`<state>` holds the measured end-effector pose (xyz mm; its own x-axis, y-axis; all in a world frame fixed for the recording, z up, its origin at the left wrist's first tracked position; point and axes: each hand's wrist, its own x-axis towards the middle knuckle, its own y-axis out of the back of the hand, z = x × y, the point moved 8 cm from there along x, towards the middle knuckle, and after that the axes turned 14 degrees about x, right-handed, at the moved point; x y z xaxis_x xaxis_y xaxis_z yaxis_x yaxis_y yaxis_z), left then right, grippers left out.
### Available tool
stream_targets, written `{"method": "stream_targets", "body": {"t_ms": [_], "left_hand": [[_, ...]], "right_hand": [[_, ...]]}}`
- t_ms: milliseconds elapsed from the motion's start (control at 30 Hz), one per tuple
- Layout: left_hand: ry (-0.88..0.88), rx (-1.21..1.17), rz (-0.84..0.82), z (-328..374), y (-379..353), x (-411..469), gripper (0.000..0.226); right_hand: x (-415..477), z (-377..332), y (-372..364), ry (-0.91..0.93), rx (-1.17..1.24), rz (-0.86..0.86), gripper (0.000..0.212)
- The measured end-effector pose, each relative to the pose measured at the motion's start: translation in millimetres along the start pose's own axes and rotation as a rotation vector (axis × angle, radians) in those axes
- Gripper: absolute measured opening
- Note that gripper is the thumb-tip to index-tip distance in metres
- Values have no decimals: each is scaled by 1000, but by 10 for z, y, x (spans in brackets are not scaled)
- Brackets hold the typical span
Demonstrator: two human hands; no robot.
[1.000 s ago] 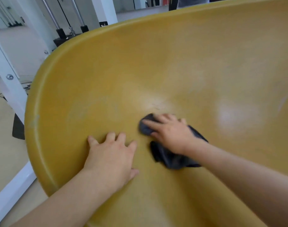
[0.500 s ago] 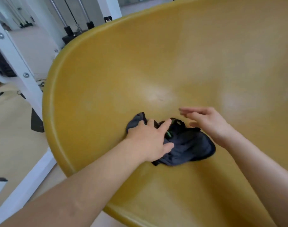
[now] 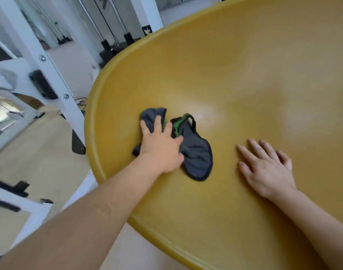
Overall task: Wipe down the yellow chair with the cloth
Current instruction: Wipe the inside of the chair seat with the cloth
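Observation:
The yellow chair (image 3: 235, 75) is a wide moulded shell that fills most of the head view. A dark grey cloth (image 3: 196, 151) with a green and black edge lies crumpled on the seat near its left rim. My left hand (image 3: 160, 145) presses flat on the left part of the cloth, fingers spread and pointing away from me. My right hand (image 3: 264, 168) rests flat on the bare seat to the right of the cloth, apart from it, fingers straight.
A white metal frame (image 3: 55, 78) with bolts stands left of the chair. Beyond it are a beige floor (image 3: 40, 152), black stands (image 3: 106, 43) and cables. The chair's front rim (image 3: 166, 248) runs along the bottom.
The cloth passed from my right hand to my left. My left hand now presses it and has slid it toward the left rim. My right hand moved right and settled on the bare seat.

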<state>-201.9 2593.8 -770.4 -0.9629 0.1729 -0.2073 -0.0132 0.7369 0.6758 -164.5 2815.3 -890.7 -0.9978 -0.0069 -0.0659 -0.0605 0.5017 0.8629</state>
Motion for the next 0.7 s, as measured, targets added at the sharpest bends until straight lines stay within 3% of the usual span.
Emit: {"method": "stream_targets", "body": {"t_ms": [100,233,333,467,533,633,700], "left_hand": [[-148,86,-54,348,-90,-336,56],[126,250,55,-804,16,-352,53],[204,206,68,-810,-4,-372,57],[-57,78,-55,235,-217,-354,57],[-117,104,-54,252,-231,-226,58],[44,211,-52,-281,-164,119,68],[175,175,-20,-472,-48,345,62]], "right_hand": [[-39,-15,-26,-38,-7,6,59],[-40,-33,11,-47,-7,-9,63],[-68,-59,21,-55,12,-15,61],[-48,-68,38,-19,69,-13,60],[-64,-44,33,11,118,0,59],[-65,12,57,38,162,42,64],[-78,26,60,35,194,76,62]]}}
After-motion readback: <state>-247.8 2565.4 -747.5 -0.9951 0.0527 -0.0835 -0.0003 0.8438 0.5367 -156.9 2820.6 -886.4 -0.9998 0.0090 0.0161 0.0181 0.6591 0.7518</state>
